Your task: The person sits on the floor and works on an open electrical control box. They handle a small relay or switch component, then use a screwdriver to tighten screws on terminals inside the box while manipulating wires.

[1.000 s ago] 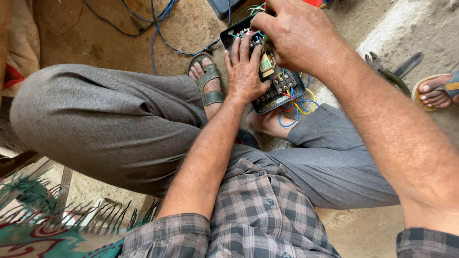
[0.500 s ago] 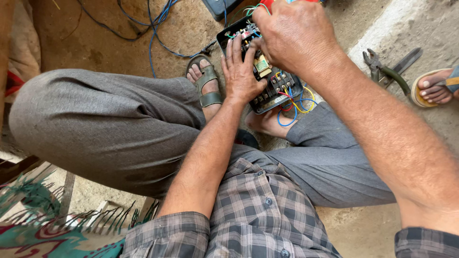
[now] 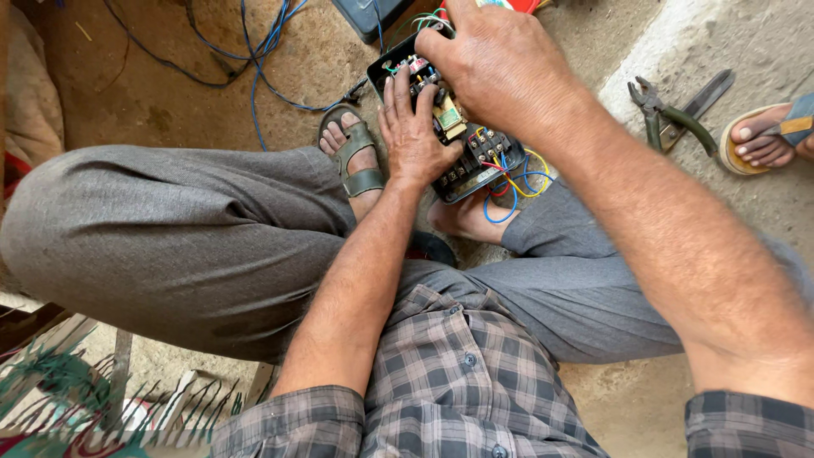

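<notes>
Little has shifted since the earlier frame: both hands stay on the black electrical control box with terminal blocks and coloured wires (image 3: 462, 144), and the view has only drifted slightly, so that the box sits a touch lower in the head picture.

The box rests tilted over the person's crossed legs, just above the bare foot (image 3: 466, 216) that pokes out of the grey trouser leg (image 3: 170, 246). Blue, yellow and red wires loop out of its lower right corner.

The left hand (image 3: 415, 127) lies flat on the left part of the box, fingers spread fairly wide and pressed against its face, steadying it. The right hand (image 3: 500, 64) covers the upper end of the box with fingers curled in narrow; what its fingertips pinch underneath cannot be told, as the back of the hand hides them.

Just left of the left hand is the person's other foot in a grey-green strapped sandal (image 3: 356, 157) on the brown dirt floor (image 3: 153, 85). Thin blue cables (image 3: 263, 59) trail across that floor toward a dark grey case (image 3: 373, 15) at the top edge. To the right, on the pale concrete strip (image 3: 721, 42), lie green-handled pliers (image 3: 674, 110), well apart from the box, and near them another person's toes in a tan sandal (image 3: 763, 140). A grey checked shirt (image 3: 458, 390) fills the bottom.
</notes>
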